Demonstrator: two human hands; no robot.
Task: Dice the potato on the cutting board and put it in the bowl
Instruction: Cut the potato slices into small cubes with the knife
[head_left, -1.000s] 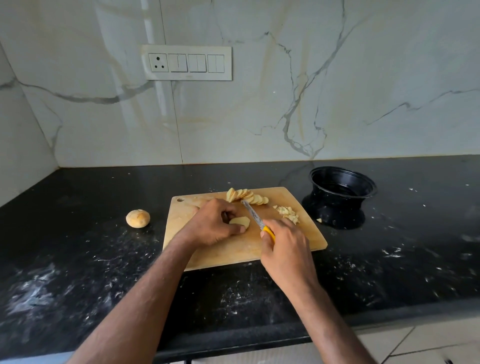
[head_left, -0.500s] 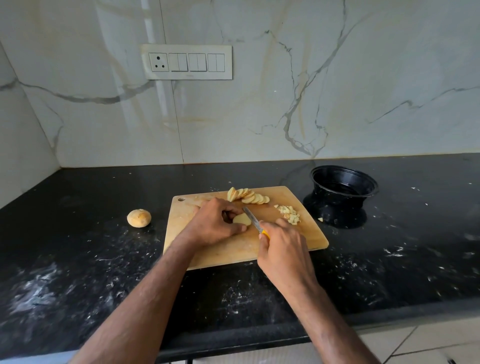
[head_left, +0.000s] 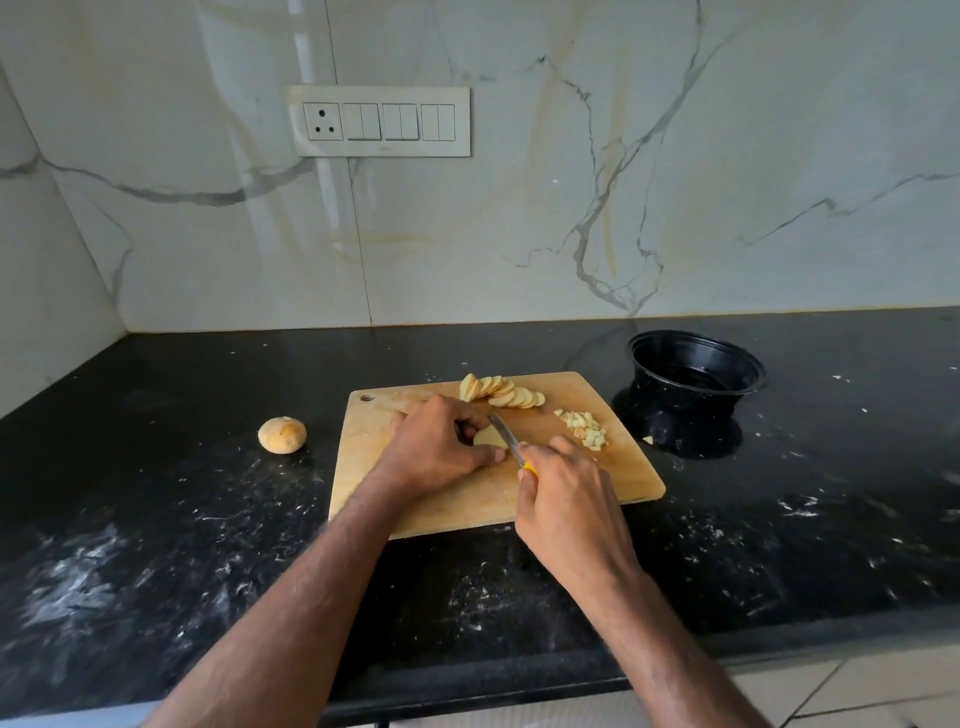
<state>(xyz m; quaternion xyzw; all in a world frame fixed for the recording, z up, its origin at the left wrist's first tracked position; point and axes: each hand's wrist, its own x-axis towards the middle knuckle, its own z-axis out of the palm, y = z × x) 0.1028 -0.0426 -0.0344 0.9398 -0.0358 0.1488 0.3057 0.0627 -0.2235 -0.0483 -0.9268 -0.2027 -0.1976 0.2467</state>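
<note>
Two hands on cutting board (head_left: 467, 499): left hand (head_left: 441, 447) curled, pinching potato slice (head_left: 488, 438) under fingertips; right hand (head_left: 566, 499) gripping knife (head_left: 506, 441), blade against slice's right edge.

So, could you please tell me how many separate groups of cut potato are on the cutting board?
3: fanned slices at the far edge, diced pile right, one slice under the left hand.

Two hands (head_left: 441, 452), one knife (head_left: 505, 439), one cutting board (head_left: 467, 499), one black bowl (head_left: 696, 387), one whole potato (head_left: 282, 434), one switch plate (head_left: 382, 121)
</note>
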